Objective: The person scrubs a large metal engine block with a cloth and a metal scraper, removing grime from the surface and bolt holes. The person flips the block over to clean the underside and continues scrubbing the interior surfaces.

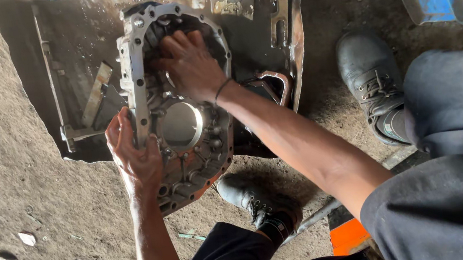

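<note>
Left hand (134, 154) clamped on the metal housing's (183, 124) rim, right hand (190, 64) spread flat inside, gripping nothing.

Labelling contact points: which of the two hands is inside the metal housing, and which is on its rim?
The right hand reaches inside the metal housing at its upper end; the left hand grips its left rim.

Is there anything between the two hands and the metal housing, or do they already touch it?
Nothing visible stands between them. The left hand grips the left rim of the grey metal housing. The right hand lies flat inside its upper opening, directly on the metal. Both touch it with bare skin.
</note>
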